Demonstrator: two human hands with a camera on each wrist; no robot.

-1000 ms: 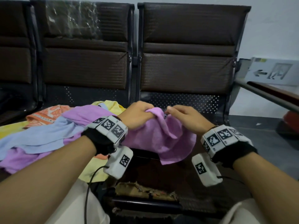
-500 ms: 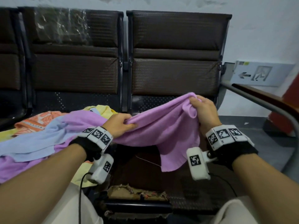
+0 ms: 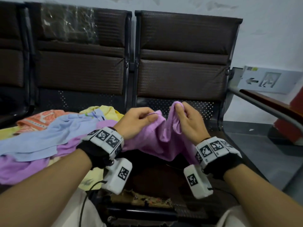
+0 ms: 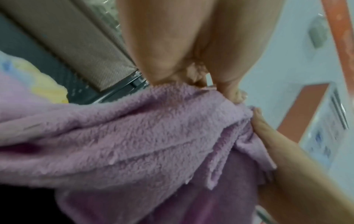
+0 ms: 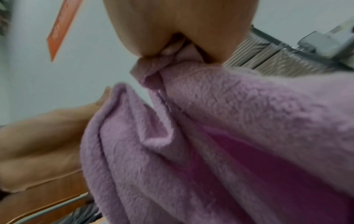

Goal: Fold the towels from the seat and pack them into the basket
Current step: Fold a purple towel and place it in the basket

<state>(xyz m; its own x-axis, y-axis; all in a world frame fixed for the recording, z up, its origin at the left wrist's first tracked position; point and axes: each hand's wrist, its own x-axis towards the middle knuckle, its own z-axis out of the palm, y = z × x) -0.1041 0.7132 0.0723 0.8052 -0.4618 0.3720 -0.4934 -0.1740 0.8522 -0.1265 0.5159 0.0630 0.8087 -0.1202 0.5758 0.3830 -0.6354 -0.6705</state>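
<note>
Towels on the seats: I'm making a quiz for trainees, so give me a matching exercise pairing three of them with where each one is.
Things:
1. purple towel
2. light blue towel
3. orange patterned towel

Places:
A. at the far left back of the pile
B. pinched by the left hand and right hand
C. draped across the top of the pile

Pairs: 1-B, 2-C, 3-A
</note>
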